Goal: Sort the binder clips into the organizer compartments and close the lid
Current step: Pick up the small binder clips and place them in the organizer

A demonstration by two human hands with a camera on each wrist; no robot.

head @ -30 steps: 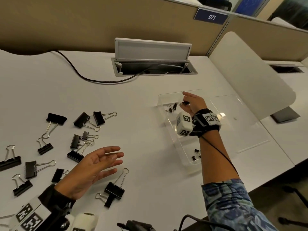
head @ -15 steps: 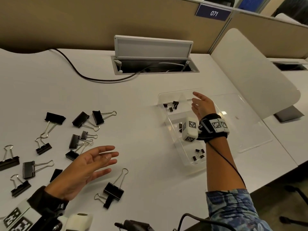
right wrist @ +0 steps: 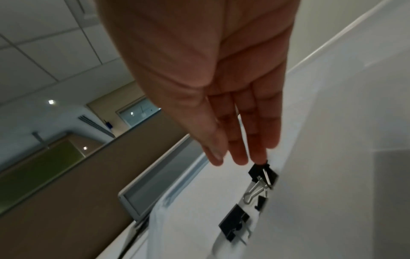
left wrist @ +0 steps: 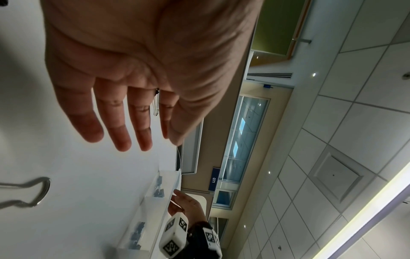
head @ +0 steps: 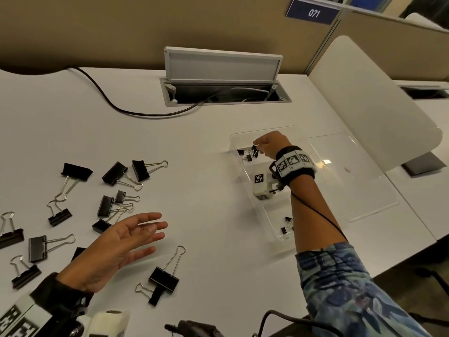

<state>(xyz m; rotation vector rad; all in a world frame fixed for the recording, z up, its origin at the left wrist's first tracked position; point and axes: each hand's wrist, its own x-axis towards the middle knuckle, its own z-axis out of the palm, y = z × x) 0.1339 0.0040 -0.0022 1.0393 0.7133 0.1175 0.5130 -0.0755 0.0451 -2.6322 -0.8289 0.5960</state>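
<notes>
Right hand over organizer's far compartment, fingers straight, empty, tips just above small clips lying there. More small clips in near compartment. Lid open flat. Left hand open, empty, among large clips on desk.

Black binder clips with silver wire handles; white table; clear organizer; blue patterned sleeve.
</notes>
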